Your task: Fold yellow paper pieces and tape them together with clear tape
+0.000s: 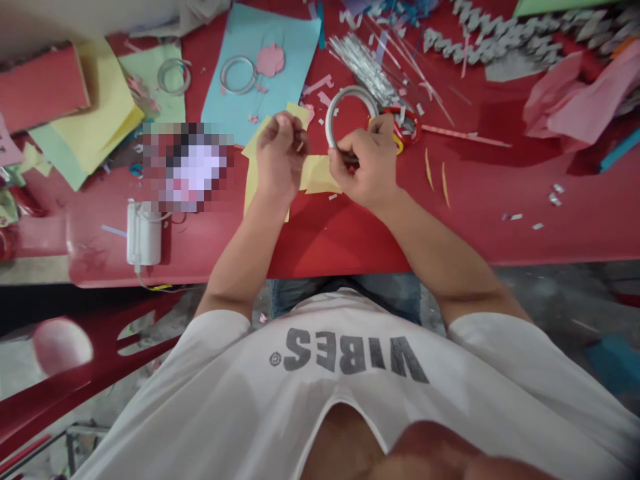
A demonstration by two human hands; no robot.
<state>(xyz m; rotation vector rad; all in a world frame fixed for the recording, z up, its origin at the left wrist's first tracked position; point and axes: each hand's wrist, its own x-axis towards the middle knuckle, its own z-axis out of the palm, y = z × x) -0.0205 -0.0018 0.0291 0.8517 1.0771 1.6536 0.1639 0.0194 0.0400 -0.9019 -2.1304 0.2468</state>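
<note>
My right hand [367,163] is closed round the lower edge of a roll of tape [332,120], a pale ring held upright above the table. To its left, my left hand [283,157] has its fingers curled into a pinch. Whatever sits between those fingertips is too small to make out. Cut pieces of yellow paper [320,175] lie beneath and between both hands. Scissors with red and yellow handles [413,127] rest just behind my right hand, partly hidden by it.
Blue paper [210,107] bears another tape roll [223,75] and a pink paper flower [271,60]. Silver strips [363,63] lie at the back. A blurred-out phone [197,170] and white power bank [144,233] are at left; pink crepe paper [565,100] is at right.
</note>
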